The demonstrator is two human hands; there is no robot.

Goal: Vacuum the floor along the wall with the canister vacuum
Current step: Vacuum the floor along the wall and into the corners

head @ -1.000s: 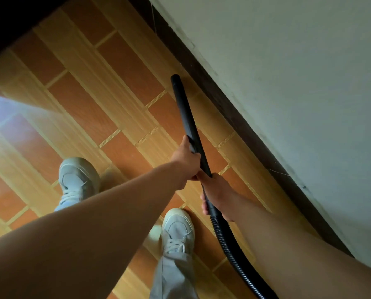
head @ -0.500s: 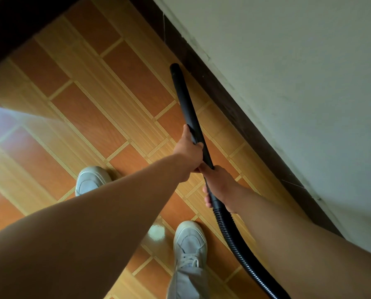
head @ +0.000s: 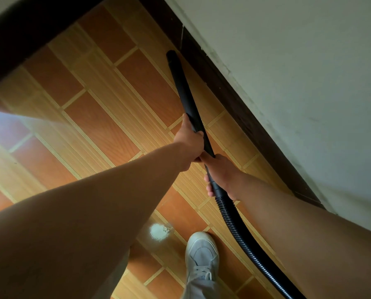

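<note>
The left hand (head: pixel 188 143) and, just behind it, the right hand (head: pixel 221 173) are both curling their fingers tight round the black wand (head: pixel 184 89) above the hose (head: pixel 240 231), its tip seemingly touching the dark skirting board (head: pixel 234 100), so a hard push is risking a scuff or a jam there.

The ribbed hose (head: pixel 240 231) runs off the bottom edge, and the shoe (head: pixel 201 253) gets cropped there too, heel tucked under a trouser leg (head: pixel 198 287). The wand (head: pixel 186 98) tip looks like it's right up against the dark skirting (head: pixel 234 98), but I can't tell if it's actually touching. The left hand (head: pixel 188 141) and right hand (head: pixel 221 171) hide most of their fingers round the wand, and the dark band (head: pixel 29 29) top left is cropped, no clue what it is.
</note>
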